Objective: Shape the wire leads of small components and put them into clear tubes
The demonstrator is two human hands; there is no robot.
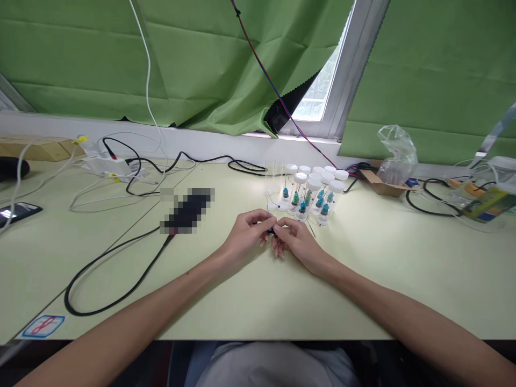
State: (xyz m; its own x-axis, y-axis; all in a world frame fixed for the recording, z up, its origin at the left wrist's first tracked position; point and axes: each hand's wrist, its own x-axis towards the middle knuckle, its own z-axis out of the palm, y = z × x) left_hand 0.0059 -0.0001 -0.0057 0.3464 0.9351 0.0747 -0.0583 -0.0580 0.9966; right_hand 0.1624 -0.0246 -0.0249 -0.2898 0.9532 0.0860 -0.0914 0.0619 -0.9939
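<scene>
My left hand (249, 232) and my right hand (297, 241) meet above the table. Between their fingertips they pinch a small dark piece with a blue part (270, 230); the fingers hide most of it. A thin wire stands up from the piece. Just beyond my hands is a cluster of several clear tubes with white caps (313, 184), each with a blue or green piece on thin wires inside. At the cluster's left, a clear tube (274, 176) shows no white cap on top. A thin dark rod (312, 228) lies close to my right hand.
A pixelated dark device (189, 209) on a black cable lies to the left. Farther left are a white power box (107, 167) and tangled cables. At the right stand a cardboard box (381, 184) with a plastic bag (398, 156) and a labelled container (489, 201).
</scene>
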